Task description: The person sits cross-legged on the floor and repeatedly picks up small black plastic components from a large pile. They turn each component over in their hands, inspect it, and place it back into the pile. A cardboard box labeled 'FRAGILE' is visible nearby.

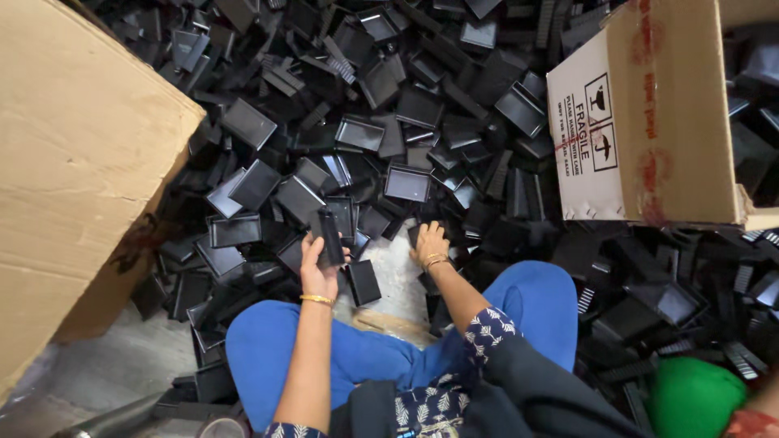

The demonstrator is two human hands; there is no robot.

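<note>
A large heap of black plastic tray-like parts (406, 122) covers the floor in front of me. My left hand (318, 268) is raised and holds a stack of black plastic parts (330, 235) upright, fingers wrapped around it. My right hand (429, 243) reaches down to the floor and rests on a black part (415, 234) at the near edge of the heap; whether it grips the part is unclear. A single black tray (363, 281) lies on the pale floor between my hands. Both wrists wear gold bangles.
A big plain cardboard box (73, 162) stands at the left. Another cardboard box (649, 122) with printed symbols, holding black parts, stands at the upper right. My blue-trousered knees (535, 300) are folded below. A green object (694, 397) lies at the lower right.
</note>
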